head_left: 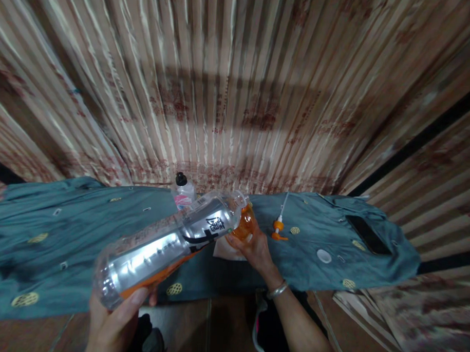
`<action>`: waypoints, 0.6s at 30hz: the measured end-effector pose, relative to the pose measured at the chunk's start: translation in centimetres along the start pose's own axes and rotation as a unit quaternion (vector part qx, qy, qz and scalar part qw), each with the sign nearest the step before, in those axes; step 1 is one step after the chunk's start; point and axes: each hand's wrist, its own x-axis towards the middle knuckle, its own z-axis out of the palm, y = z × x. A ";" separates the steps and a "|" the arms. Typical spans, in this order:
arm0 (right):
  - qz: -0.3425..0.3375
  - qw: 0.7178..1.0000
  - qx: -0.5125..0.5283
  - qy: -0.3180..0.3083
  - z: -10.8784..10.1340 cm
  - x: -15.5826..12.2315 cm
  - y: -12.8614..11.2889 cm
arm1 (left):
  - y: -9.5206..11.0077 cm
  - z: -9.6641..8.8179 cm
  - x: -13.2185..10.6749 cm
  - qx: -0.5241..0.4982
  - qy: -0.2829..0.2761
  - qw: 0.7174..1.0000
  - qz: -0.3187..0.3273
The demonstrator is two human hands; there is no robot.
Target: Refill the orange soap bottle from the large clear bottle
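My left hand (118, 315) is wrapped round the base of a large clear plastic bottle (167, 245) with a silver and orange label. The bottle is tilted, its uncapped mouth up to the right, over or beside the top of an orange see-through bottle (245, 225). My right hand (257, 248) grips that orange bottle from the right side. Whether any liquid runs between them I cannot tell. An orange pump top (278, 228) with a pale tube lies on the cloth right of my right hand. Under the orange bottle shows a whitish flat piece (224, 250).
Blue-green patterned cloth (82, 242) covers the narrow table. Behind the tilted bottle stands a clear bottle with a black cap (183, 189). To the right lie a white round disc (323, 256) and a dark phone (367, 234). A striped curtain (222, 93) hangs along the back.
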 end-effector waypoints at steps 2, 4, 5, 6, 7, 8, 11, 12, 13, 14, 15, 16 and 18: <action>0.003 1.000 0.001 0.004 0.0 0.0 -0.2 | 0.3 0.3 -0.3 0.005 0.001 1.000 -0.008; 0.001 1.000 0.003 0.004 0.0 0.0 -0.3 | 0.4 0.3 -0.4 0.014 -0.002 1.000 -0.012; -0.001 1.000 0.004 0.004 0.0 0.0 -0.3 | 0.4 0.2 -0.4 0.017 -0.002 1.000 -0.014; -0.002 1.000 0.005 0.003 -0.1 -0.1 -0.4 | 0.4 0.2 -0.4 0.019 -0.001 1.000 -0.016; -0.002 1.000 0.006 0.002 -0.1 -0.1 -0.4 | 0.5 0.2 -0.4 0.018 0.000 1.000 -0.018; -0.001 1.000 0.007 0.001 -0.1 -0.1 -0.4 | 0.5 0.2 -0.4 0.015 0.002 1.000 -0.019; 0.004 1.000 0.008 -0.002 -0.2 -0.1 -0.5 | 0.8 0.4 -0.6 0.008 0.002 1.000 -0.015; 0.004 1.000 0.008 -0.003 -0.1 -0.1 -0.5 | 1.0 0.4 -0.6 0.009 0.001 1.000 -0.015; 0.004 1.000 0.009 -0.004 -0.1 -0.1 -0.5 | 1.1 0.5 -0.6 0.010 0.000 1.000 -0.015; 0.003 1.000 0.009 -0.003 -0.1 -0.1 -0.4 | 1.2 0.5 -0.6 0.013 -0.002 1.000 -0.016; 0.003 1.000 0.010 -0.001 0.0 0.0 -0.4 | 1.3 0.4 -0.7 0.015 -0.004 1.000 -0.019; 0.002 1.000 0.010 0.001 0.0 0.0 -0.3 | 1.4 0.4 -0.7 0.013 -0.004 1.000 -0.023; -0.002 1.000 0.009 0.006 0.1 0.0 -0.1 | 1.5 0.4 -0.7 0.004 -0.002 0.999 -0.031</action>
